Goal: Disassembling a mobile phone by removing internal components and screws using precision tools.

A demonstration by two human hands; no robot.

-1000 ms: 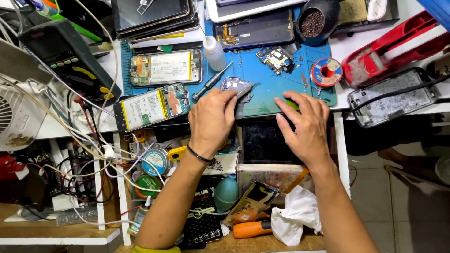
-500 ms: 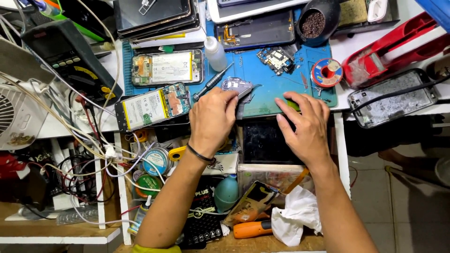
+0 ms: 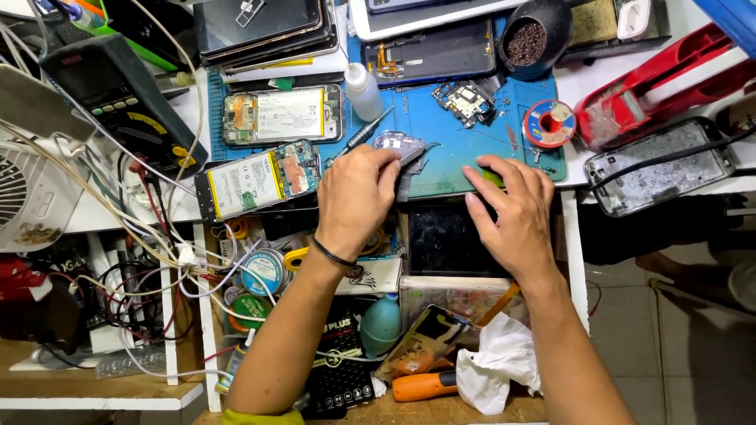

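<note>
My left hand (image 3: 356,197), with a black band on its wrist, rests at the near edge of the blue work mat (image 3: 441,130), fingers curled against a small silvery part (image 3: 400,144). Whether it grips that part is hidden under the fingers. My right hand (image 3: 512,208) lies palm down at the mat's edge, its fingers over a small green thing (image 3: 493,178) that is mostly covered. A dark tablet or screen (image 3: 445,240) lies below and between both hands. A screwdriver (image 3: 361,135) lies on the mat just above the left hand.
Two opened phones (image 3: 279,116) (image 3: 253,181) with exposed batteries lie left of the mat. A white bottle (image 3: 363,91), a circuit board (image 3: 467,99), a solder reel (image 3: 548,123), a black bowl (image 3: 535,35), a red tool (image 3: 654,90), a multimeter (image 3: 118,98) and tangled wires surround the hands.
</note>
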